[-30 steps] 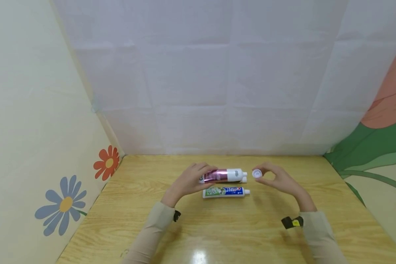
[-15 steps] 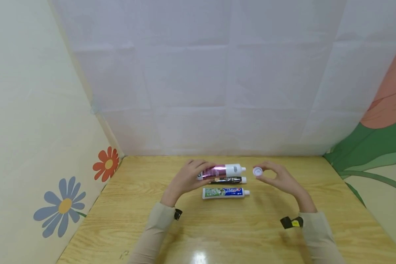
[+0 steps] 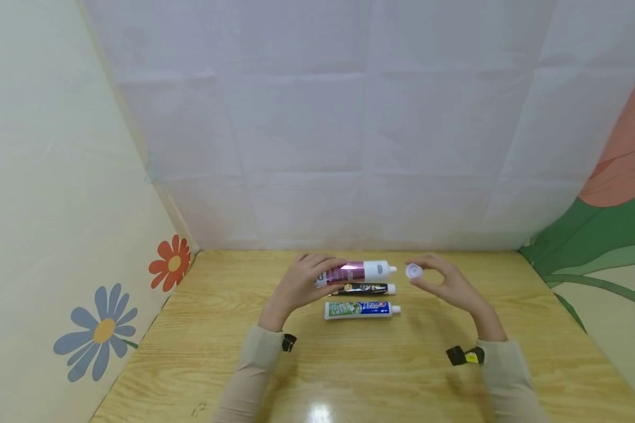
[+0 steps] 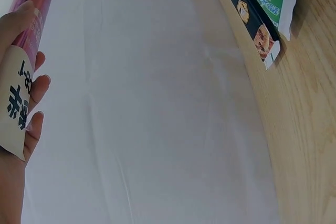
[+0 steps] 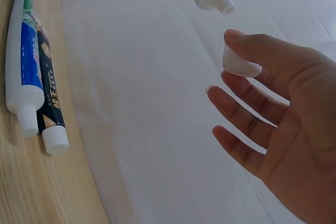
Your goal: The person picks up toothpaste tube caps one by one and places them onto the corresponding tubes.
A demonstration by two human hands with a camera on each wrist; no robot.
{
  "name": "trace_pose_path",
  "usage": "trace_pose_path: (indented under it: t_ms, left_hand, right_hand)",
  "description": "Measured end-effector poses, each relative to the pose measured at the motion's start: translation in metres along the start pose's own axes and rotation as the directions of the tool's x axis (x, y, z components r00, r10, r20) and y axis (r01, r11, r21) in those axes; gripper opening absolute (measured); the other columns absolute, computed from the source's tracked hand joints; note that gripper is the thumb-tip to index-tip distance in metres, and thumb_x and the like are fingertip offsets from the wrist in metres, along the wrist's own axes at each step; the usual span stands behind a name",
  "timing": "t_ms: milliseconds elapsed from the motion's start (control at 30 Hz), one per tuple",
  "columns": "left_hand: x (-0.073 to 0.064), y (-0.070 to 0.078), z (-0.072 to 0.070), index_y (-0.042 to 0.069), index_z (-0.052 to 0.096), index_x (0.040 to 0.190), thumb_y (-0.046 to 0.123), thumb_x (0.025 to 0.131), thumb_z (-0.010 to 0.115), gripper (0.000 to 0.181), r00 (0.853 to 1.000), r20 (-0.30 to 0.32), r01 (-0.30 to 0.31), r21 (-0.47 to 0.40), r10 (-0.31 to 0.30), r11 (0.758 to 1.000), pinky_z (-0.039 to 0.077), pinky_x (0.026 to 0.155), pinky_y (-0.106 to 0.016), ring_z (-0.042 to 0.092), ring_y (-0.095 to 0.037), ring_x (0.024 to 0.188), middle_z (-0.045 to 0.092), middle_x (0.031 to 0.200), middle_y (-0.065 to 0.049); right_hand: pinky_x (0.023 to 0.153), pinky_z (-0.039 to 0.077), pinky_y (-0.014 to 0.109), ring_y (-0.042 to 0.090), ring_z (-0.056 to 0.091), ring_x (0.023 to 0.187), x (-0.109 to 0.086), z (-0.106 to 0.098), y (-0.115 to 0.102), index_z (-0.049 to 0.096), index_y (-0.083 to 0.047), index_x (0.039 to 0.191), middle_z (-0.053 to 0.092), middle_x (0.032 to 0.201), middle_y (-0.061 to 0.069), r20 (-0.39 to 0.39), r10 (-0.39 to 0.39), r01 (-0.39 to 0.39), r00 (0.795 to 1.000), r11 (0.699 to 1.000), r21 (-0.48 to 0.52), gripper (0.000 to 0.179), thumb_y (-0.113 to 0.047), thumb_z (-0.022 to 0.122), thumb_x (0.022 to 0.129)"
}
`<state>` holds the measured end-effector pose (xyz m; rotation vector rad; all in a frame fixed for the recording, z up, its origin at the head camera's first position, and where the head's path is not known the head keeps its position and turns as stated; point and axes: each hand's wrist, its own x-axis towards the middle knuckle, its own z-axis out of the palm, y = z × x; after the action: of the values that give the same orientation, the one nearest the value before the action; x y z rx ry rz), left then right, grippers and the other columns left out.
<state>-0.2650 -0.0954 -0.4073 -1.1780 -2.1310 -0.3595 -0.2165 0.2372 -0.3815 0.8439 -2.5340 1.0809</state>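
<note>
My left hand (image 3: 298, 288) grips a pink and white toothpaste tube (image 3: 357, 271) by its flat end, holding it sideways above the table. Its bare threaded nozzle (image 5: 227, 7) shows uncapped in the right wrist view. Between thumb and forefinger my right hand (image 3: 450, 286) pinches a white cap (image 3: 414, 271), its hollow side turned partly to the head camera. A short gap separates cap and nozzle. Below the held tube lies a black toothpaste tube (image 3: 367, 288) with a white cap. Nearer to me is a green and blue toothpaste tube (image 3: 358, 309), also capped.
The wooden table (image 3: 370, 376) ends at a white cloth backdrop (image 3: 317, 129). Patterned side walls stand to left and right, the left one with a blue flower (image 3: 104, 329) on it. A camera on a black strap (image 3: 463, 356) sits at the right wrist.
The pink tube has risen and moved away from the black tube, which now shows more. My right hand has lifted the cap slightly and turned it a little.
</note>
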Motion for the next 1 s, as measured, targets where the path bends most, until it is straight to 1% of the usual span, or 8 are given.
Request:
trace_pose_path:
  t_ms: [67,267,367,467,600,800,867,1000]
  left_hand:
    - [0.001,0.001,0.000,0.024,0.057,0.124,0.042,0.078,0.072,0.052,1.000,-0.009,-0.003,-0.007,0.003,1.000,0.045,0.088,-0.033,0.058,-0.012,0.101,0.064,0.110,0.004]
    - [0.003,0.001,0.000,0.022,0.059,0.121,0.040,0.074,0.076,0.053,1.000,-0.029,-0.004,-0.032,0.003,0.999,0.045,0.086,-0.034,0.058,-0.013,0.098,0.064,0.109,0.003]
    - [0.003,0.002,-0.001,0.021,0.060,0.121,0.041,0.075,0.074,0.052,0.999,-0.035,-0.001,-0.041,-0.001,0.999,0.044,0.086,-0.033,0.058,-0.013,0.098,0.064,0.109,0.003]
    - [0.003,0.002,-0.001,0.020,0.060,0.120,0.041,0.075,0.074,0.052,0.999,-0.046,-0.002,-0.051,0.000,0.999,0.045,0.085,-0.033,0.058,-0.013,0.098,0.064,0.109,0.002]
    - [0.003,0.002,-0.001,0.020,0.060,0.121,0.038,0.073,0.077,0.054,0.998,-0.057,-0.009,-0.059,0.006,0.998,0.045,0.085,-0.034,0.058,-0.014,0.099,0.062,0.111,0.000]
    - [0.003,0.003,-0.001,0.021,0.061,0.120,0.035,0.072,0.078,0.053,0.997,-0.069,-0.032,-0.042,0.029,0.999,0.045,0.086,-0.035,0.057,-0.016,0.099,0.062,0.111,-0.001]
    - [0.003,0.003,-0.001,0.020,0.061,0.119,0.036,0.073,0.078,0.052,0.997,-0.074,-0.040,-0.032,0.038,0.999,0.046,0.086,-0.035,0.057,-0.016,0.099,0.062,0.110,-0.001]
    - [0.004,0.003,0.000,0.018,0.062,0.118,0.035,0.072,0.079,0.052,0.994,-0.093,-0.057,-0.017,0.055,0.998,0.046,0.085,-0.034,0.058,-0.016,0.099,0.062,0.109,-0.002]
  right_hand:
    - [0.087,0.045,0.041,0.020,0.054,0.103,0.001,0.001,0.003,0.060,-0.006,0.119,0.060,0.117,0.009,-0.004,0.001,-0.001,1.000,1.000,0.009,0.036,-0.007,0.068,0.083]
    - [0.090,0.043,0.046,0.020,0.053,0.106,0.003,0.009,0.027,0.057,-0.012,0.124,0.059,0.117,0.005,-0.027,0.015,-0.014,1.000,0.999,0.033,0.042,-0.011,0.068,0.084]
    - [0.091,0.043,0.045,0.018,0.052,0.106,0.004,0.010,0.031,0.055,-0.014,0.125,0.060,0.117,0.002,-0.033,0.029,-0.028,0.999,0.999,0.042,0.044,-0.015,0.069,0.084]
    - [0.091,0.042,0.045,0.017,0.053,0.104,0.004,0.010,0.031,0.056,-0.015,0.122,0.061,0.114,0.000,-0.043,0.034,-0.032,0.999,0.998,0.058,0.041,-0.018,0.069,0.084]
    - [0.090,0.043,0.046,0.017,0.053,0.101,0.004,0.011,0.030,0.058,-0.014,0.116,0.061,0.110,-0.001,-0.056,0.018,-0.014,0.998,0.998,0.060,0.036,-0.017,0.070,0.083]
    - [0.089,0.043,0.040,0.017,0.053,0.100,0.004,0.010,0.025,0.060,-0.012,0.116,0.061,0.110,-0.001,-0.063,0.009,-0.007,0.998,0.999,0.035,0.036,-0.011,0.071,0.081]
    - [0.088,0.044,0.036,0.018,0.054,0.099,0.005,0.009,0.018,0.060,-0.008,0.115,0.061,0.109,0.002,-0.062,-0.006,0.008,0.998,0.999,0.033,0.036,-0.008,0.071,0.080]
    - [0.085,0.045,0.026,0.019,0.055,0.095,0.005,0.003,0.000,0.061,-0.002,0.112,0.062,0.106,0.009,-0.064,-0.061,0.063,0.996,0.998,0.023,0.034,-0.002,0.070,0.079]
